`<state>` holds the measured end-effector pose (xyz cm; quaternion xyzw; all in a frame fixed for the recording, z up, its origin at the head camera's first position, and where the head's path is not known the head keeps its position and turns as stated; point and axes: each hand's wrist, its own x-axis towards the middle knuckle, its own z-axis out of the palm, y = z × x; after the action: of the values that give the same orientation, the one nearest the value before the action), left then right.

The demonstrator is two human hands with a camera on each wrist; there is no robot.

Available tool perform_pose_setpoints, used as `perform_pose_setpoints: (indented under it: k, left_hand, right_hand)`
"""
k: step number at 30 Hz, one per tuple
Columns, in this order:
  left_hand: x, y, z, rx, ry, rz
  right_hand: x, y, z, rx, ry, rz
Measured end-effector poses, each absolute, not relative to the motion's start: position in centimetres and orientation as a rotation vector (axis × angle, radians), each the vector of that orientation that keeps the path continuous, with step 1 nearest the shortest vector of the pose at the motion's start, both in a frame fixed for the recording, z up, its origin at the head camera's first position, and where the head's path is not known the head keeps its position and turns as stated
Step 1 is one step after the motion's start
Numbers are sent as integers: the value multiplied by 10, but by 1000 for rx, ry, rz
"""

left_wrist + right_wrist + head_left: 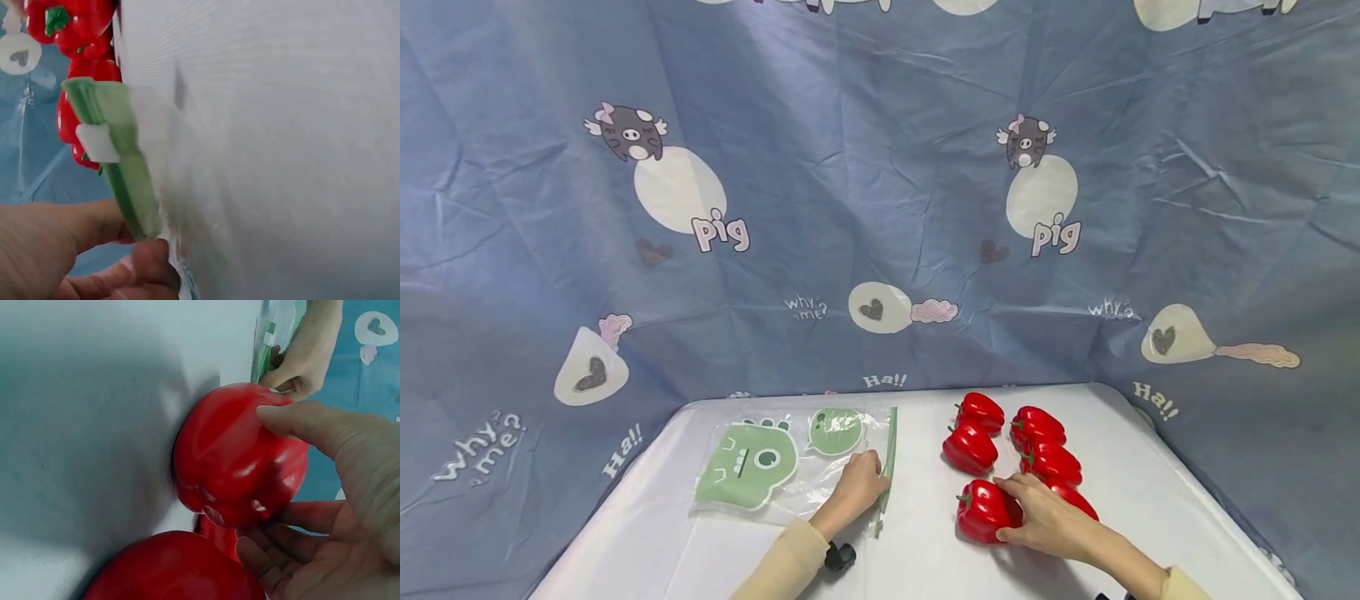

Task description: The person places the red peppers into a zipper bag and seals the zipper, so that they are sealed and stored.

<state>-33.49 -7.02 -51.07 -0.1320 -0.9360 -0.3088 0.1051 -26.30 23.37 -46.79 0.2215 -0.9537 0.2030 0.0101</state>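
Observation:
A clear zip-lock bag [748, 467] with green cartoon prints lies flat on the table's left part. At its right edge, my left hand [859, 482] pinches the green zip strip [134, 172], which stands raised in the left wrist view; a white slider [98, 144] sits on it. On the right, my right hand [1047, 518] grips a red bell pepper [979, 510] with a green stem, thumb on one side and fingers on the other. That pepper rests on or just above the table; I cannot tell which. Close to this hand lies another bell pepper [175, 572].
More red bell peppers stand in two rows behind my right hand, among them a near-left one [970, 447] and a right one [1051, 462]. The white table [917, 550] ends at a blue printed curtain [880, 208] behind.

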Motion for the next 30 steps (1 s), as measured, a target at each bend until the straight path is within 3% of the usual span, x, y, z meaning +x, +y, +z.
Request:
perform_pose_setpoints:
  k: [30]
  left_hand:
    - [-320,-74,-500,-451,-2354,-702]
  right_hand:
    - [-263,226,-469,677,-2951,755]
